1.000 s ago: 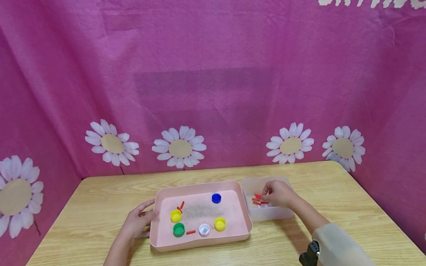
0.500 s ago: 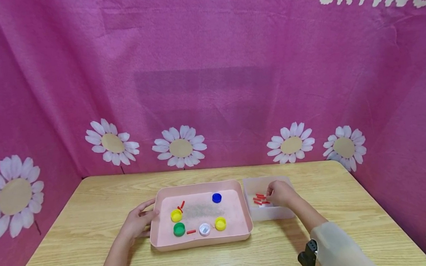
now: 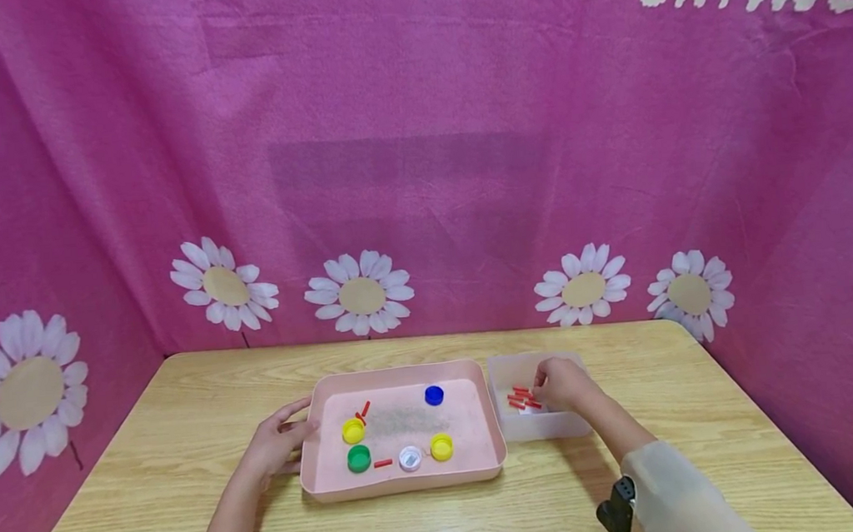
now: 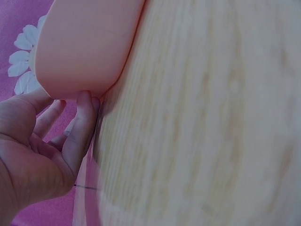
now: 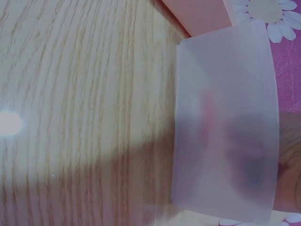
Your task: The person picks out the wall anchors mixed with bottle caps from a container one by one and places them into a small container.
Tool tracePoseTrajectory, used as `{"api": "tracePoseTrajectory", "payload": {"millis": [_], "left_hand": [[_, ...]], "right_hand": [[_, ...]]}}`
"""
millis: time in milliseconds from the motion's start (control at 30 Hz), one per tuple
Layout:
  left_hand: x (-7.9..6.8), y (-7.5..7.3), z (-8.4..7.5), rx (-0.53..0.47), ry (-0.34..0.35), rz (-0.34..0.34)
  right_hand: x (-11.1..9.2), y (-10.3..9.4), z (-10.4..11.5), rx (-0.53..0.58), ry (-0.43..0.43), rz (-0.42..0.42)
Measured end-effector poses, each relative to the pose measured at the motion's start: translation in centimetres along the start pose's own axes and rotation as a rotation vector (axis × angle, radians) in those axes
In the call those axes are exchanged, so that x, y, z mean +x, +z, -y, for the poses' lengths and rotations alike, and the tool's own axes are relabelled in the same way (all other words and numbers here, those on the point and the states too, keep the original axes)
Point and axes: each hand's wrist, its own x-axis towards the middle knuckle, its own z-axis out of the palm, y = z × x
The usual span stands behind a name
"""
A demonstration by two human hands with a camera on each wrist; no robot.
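At the left end of the pink tray, my left hand grips the wall, its thumb over the rim and fingers against the outside. Into the translucent box on the right reaches my right hand, fingers curled down among several short red sticks. Its fingertips meet at the end of the sticks; I cannot tell if one is pinched. Through the frosted wall in the right wrist view, the hand shows only as a dark blur.
The tray holds a blue cap, a green cap, a white cap, a yellow cap at left and another yellow cap at right. Loose red sticks lie between. A pink curtain hangs behind the table.
My right hand has shifted slightly right inside the box, and more of the red sticks shows beside its fingertips. The left hand stays at the tray's wall.
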Motion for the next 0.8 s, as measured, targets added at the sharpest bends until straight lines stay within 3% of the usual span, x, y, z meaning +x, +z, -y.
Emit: {"api": "tracePoseTrajectory", "payload": {"millis": [333,800], "left_hand": [[0.0,0.0,0.1,-0.011,-0.003,-0.001],[0.0,0.1,0.1,-0.023,0.017,-0.002]], "right_hand": [[0.2,-0.8,0.4,0.005,-0.055,-0.027],[0.0,-1.8,2.9,0.064,-0.117,-0.051]]}}
